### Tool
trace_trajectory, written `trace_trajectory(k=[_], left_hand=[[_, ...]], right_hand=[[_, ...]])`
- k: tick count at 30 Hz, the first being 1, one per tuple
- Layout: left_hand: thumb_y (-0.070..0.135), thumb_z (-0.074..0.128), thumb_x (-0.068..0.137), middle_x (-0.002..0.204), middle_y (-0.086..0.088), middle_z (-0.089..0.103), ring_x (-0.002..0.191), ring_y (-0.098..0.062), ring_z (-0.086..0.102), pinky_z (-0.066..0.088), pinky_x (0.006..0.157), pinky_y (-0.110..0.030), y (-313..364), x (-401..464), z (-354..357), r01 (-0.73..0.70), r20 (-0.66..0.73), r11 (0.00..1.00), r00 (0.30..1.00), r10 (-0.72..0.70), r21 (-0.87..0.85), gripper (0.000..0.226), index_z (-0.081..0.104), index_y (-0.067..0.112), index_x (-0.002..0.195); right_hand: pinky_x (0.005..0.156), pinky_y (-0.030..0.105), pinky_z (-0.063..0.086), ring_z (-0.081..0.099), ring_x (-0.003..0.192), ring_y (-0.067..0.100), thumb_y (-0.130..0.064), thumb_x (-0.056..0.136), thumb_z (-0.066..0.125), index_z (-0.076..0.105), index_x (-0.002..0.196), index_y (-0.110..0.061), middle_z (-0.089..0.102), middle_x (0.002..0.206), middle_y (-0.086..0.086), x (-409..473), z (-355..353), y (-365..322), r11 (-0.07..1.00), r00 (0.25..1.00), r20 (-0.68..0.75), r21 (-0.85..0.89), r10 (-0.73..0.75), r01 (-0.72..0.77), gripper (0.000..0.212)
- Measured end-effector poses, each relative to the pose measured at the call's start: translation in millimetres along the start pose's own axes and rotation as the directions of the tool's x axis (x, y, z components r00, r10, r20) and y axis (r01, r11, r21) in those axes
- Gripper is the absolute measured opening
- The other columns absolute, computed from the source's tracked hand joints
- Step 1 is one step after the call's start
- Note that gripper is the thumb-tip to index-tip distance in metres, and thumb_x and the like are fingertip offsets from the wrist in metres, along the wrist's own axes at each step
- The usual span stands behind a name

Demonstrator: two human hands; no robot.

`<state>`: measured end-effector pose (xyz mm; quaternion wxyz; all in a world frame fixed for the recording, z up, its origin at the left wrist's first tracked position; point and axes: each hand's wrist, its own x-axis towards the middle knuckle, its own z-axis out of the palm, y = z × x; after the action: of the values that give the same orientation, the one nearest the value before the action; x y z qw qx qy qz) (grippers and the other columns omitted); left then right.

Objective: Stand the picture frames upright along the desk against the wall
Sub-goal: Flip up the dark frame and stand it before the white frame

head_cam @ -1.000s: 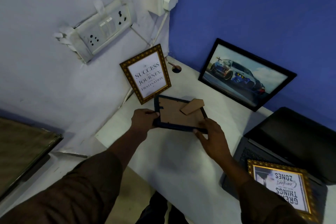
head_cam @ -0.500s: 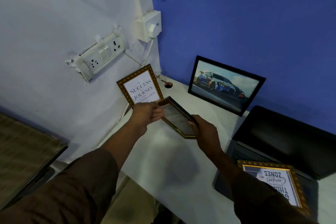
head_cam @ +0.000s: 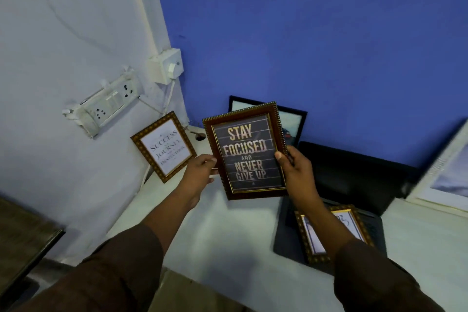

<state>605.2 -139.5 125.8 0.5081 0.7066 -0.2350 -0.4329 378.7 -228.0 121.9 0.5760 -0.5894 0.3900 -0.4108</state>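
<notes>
A brown frame reading "Stay focused and never give up" (head_cam: 247, 151) is held up above the white desk (head_cam: 228, 230), its front facing me. My left hand (head_cam: 200, 172) grips its left edge and my right hand (head_cam: 295, 170) grips its right edge. A gold-patterned "Success" frame (head_cam: 164, 146) stands leaning on the pale left wall. Behind the held frame, a black car picture frame (head_cam: 291, 119) leans on the blue wall, mostly hidden. Another gold-patterned frame (head_cam: 311, 233) lies flat on the laptop, partly under my right forearm.
An open dark laptop (head_cam: 354, 180) sits at the right of the desk. A large white-framed picture (head_cam: 440, 172) leans at the far right. A socket strip (head_cam: 106, 106) and switch box (head_cam: 166, 66) hang on the left wall. A cable hole (head_cam: 200, 137) is in the desk corner.
The brown frame has been turned over from back-up to front-facing and lifted higher. The view has tilted up and the white-framed picture has come into sight.
</notes>
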Motion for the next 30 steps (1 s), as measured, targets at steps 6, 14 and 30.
trace_trajectory(k=[6, 14, 30], left_hand=[[0.051, 0.031, 0.106, 0.114, -0.004, 0.078, 0.111, -0.024, 0.072, 0.052, 0.102, -0.044, 0.6, -40.7, 29.2, -0.016, 0.258, 0.990, 0.965, 0.053, -0.142, 0.050, 0.068, 0.021, 0.123], [0.071, 0.024, 0.097, 0.132, -0.012, 0.070, 0.125, -0.032, 0.065, 0.042, 0.112, -0.054, -19.7, -83.8, 94.9, 0.251, 0.557, 0.947, 0.825, -0.100, -0.202, 0.077, 0.061, 0.019, 0.139], [0.053, 0.030, 0.102, 0.117, -0.018, 0.074, 0.107, -0.034, 0.071, 0.054, 0.092, -0.049, -42.5, -193.9, 305.8, 0.266, 0.664, 0.958, 0.737, -0.130, -0.107, 0.062, 0.070, 0.009, 0.119]], right_hand=[[0.082, 0.041, 0.062, 0.075, 0.100, 0.026, -0.027, 0.103, 0.051, 0.061, 0.123, -0.011, 0.075, 0.112, 0.009, -65.8, -30.8, -12.0, 0.996, 0.986, -0.159, 0.086, 0.049, -0.036, 0.027], [0.073, 0.029, 0.063, 0.075, 0.099, 0.019, -0.028, 0.104, 0.049, 0.061, 0.123, -0.012, 0.076, 0.109, 0.004, -152.7, -92.3, -19.3, 0.997, 0.950, -0.304, 0.017, 0.073, -0.071, 0.027], [0.084, 0.024, 0.059, 0.069, 0.109, 0.010, -0.048, 0.102, 0.041, 0.064, 0.124, -0.024, 0.072, 0.118, -0.007, -271.3, -304.2, -5.7, 0.956, 0.884, -0.461, -0.221, 0.071, -0.192, 0.039]])
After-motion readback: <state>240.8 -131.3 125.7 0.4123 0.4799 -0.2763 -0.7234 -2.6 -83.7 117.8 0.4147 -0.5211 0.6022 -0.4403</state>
